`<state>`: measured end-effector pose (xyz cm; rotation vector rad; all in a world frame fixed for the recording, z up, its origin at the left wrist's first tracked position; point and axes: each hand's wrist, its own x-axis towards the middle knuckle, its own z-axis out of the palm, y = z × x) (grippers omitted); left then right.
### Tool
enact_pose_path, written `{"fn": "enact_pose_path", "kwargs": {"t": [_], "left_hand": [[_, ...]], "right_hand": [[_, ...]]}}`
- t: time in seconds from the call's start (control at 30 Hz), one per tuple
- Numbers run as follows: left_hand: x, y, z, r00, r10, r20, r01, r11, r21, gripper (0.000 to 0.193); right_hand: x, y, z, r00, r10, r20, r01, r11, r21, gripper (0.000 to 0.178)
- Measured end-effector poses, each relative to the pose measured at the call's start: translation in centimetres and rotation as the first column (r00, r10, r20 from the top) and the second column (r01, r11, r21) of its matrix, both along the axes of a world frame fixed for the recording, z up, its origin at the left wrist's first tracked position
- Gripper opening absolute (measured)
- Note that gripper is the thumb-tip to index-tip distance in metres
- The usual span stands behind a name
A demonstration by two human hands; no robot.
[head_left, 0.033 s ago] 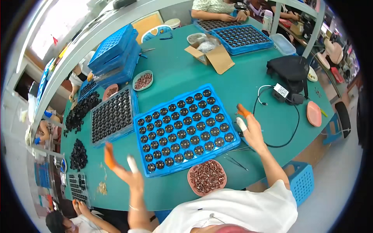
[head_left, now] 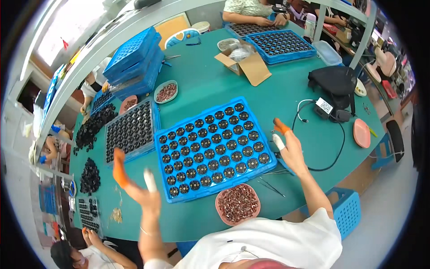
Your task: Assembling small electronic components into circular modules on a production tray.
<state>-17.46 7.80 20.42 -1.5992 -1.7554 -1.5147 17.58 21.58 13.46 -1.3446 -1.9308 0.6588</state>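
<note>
Between my hands lies a blue tray (head_left: pixel 197 195) whose round pockets hold rows of black discs with gold-coloured marks. My left hand (head_left: pixel 139 193) hovers off the tray's lower left corner, holding nothing, its orange-covered fingers apart from its white-covered thumb. By the tray's right edge is my right hand (head_left: pixel 292 151), also with orange and white finger covers. Its fingers and thumb are spread; a tiny dark spot near the fingertips is too small to make out. Close to my body, a pink bowl (head_left: pixel 218 210) is heaped with small reddish-brown and silvery parts.
Tweezers (head_left: pixel 271 186) lie right of the pink bowl. Left are a second filled tray (head_left: pixel 130 130), piles of black parts (head_left: pixel 91 177) and stacked blue trays (head_left: pixel 134 62). A black cable (head_left: pixel 344 143), a black bag (head_left: pixel 331 80) and an opened carton (head_left: pixel 255 74) are beyond. Co-workers sit around the table.
My left hand has shifted a little up and to the left, away from the tray's corner. My right hand is almost where it was, and the tray stays put.
</note>
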Motion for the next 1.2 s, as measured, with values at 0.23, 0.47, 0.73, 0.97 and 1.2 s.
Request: {"fn": "enact_pose_path", "kwargs": {"t": [0.23,0.47,0.73,0.97,1.2], "left_hand": [[5.8,18.2,19.6,0.919,-0.275,-0.282,0.370,0.849,0.378,0.062],[8.9,33.7,29.6,0.847,-0.450,0.284,0.458,0.888,0.041,0.070],[10.1,30.8,29.3,0.898,-0.409,0.163,0.309,0.849,0.429,0.073],[9.0,8.9,19.1,0.744,-0.513,0.428,0.435,0.859,0.272,0.053],[10.8,-5.9,3.0,0.944,0.319,0.091,-0.316,0.948,-0.046,0.086]], "right_hand": [[-1.6,-2.5,3.5,0.992,0.041,0.122,-0.079,0.942,0.326,0.053],[4.2,-6.0,4.0,0.981,-0.153,0.121,0.095,0.917,0.387,0.050],[9.8,-6.4,7.0,0.953,-0.267,0.142,0.168,0.859,0.484,0.048],[5.1,-3.3,20.1,0.944,0.260,-0.205,-0.049,0.721,0.691,0.048],[-12.7,-6.5,24.2,0.549,0.835,-0.037,-0.461,0.339,0.820,0.068]]}}
